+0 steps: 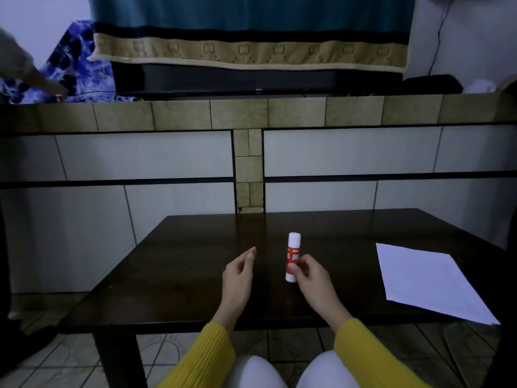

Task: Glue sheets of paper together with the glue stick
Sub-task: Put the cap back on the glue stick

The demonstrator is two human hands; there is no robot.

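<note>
Two hands over table (pixel 173 261), right hand (pixel 313 278) apparently pinching upright glue stick (pixel 292 257)

The person wears a yellow knit top with long, ribbed sleeves (pixel 372 357) that end at the wrists. Both hands are bare, with no rings or watch. At 6 o'clock, two knees (pixel 253 372) show in white trousers
</note>
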